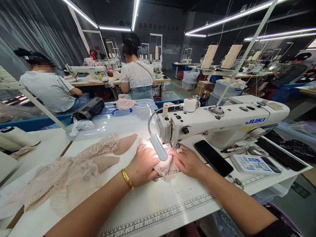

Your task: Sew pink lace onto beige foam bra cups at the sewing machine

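Pale pink lace fabric (168, 167) lies bunched under the head of a white sewing machine (222, 121), lit by a small gooseneck lamp (158, 147). My left hand (144, 163) grips the lace from the left, its fingers curled and partly hidden behind the lamp. From the right, my right hand (187, 161) holds the lace's other edge between bent fingers, close to the needle area. The needle itself is hidden. More pink lace pieces (74, 168) spread over the table left of my left hand.
Right of my hands lie a black phone (213, 158), a white and blue box (254, 163) and small tools. A printed ruler (158, 219) runs along the table's front edge. Behind stand a clear plastic lid (118, 123) and thread cones (209, 56). Several people sit at other machines.
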A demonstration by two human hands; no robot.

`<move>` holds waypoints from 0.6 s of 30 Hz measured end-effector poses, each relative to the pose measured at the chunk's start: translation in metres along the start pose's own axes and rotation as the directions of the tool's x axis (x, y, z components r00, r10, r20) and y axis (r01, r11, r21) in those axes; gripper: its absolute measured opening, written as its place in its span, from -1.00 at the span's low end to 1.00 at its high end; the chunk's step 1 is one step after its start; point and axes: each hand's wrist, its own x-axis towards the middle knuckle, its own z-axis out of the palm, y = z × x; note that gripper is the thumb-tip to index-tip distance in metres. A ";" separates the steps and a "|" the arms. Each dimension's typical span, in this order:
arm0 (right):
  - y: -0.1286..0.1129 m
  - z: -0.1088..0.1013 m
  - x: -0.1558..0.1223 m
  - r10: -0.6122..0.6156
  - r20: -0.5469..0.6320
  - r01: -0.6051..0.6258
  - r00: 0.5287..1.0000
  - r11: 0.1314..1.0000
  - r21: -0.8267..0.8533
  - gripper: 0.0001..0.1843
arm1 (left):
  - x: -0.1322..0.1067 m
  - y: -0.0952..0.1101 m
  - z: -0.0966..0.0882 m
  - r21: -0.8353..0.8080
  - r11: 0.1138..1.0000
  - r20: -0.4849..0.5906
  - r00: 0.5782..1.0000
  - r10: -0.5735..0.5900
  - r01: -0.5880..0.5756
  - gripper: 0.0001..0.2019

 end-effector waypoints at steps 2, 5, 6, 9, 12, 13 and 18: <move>-0.010 -0.003 0.002 -0.102 -0.010 0.102 0.995 0.995 0.017 -0.62 | 0.001 0.004 -0.007 -0.056 0.997 0.046 0.998 -0.053 0.056 -0.96; -0.026 -0.004 0.007 -0.193 0.068 0.191 0.979 0.981 0.043 -0.55 | 0.002 0.011 -0.017 -0.233 0.972 0.037 0.999 0.015 -0.006 -0.71; -0.028 -0.003 0.009 -0.194 0.092 0.192 0.977 0.981 0.033 -0.54 | 0.001 0.012 -0.020 -0.286 0.958 0.045 0.998 0.051 -0.036 -0.65; -0.025 0.003 0.011 -0.137 0.153 0.149 0.979 0.986 -0.070 -0.74 | -0.007 0.013 -0.025 -0.315 0.948 0.161 0.982 0.097 -0.042 -0.65; -0.011 0.010 0.008 -0.051 0.164 0.082 0.985 0.978 -0.190 -0.74 | -0.012 0.011 -0.021 -0.130 0.991 0.193 0.981 0.018 0.007 -0.83; -0.006 0.011 0.007 -0.020 0.149 0.052 0.989 0.975 -0.215 -0.75 | -0.012 0.010 -0.018 -0.065 0.998 0.168 0.986 -0.008 0.019 -0.89; 0.002 0.009 0.005 0.050 0.121 -0.024 0.991 0.978 -0.206 -0.77 | -0.005 0.005 -0.002 -0.051 0.998 0.101 0.994 0.044 -0.039 -0.84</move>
